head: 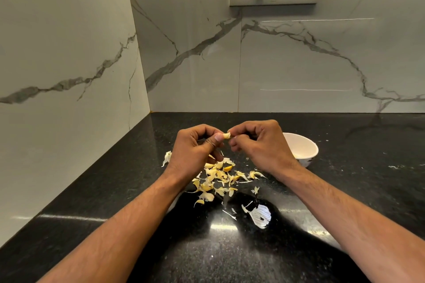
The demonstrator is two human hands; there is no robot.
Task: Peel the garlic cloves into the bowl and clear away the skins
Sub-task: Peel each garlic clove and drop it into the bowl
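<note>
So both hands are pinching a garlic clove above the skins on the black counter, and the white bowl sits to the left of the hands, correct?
Not quite. The head view shows the white bowl to the right of the hands, partly behind the right hand. The rest stands: the left hand and right hand pinch a garlic clove above the skins on the black counter.

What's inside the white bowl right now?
The far inner wall of the bowl shows bare white. The right hand covers its near side and most of the bottom, so any peeled cloves there cannot be seen.
</note>
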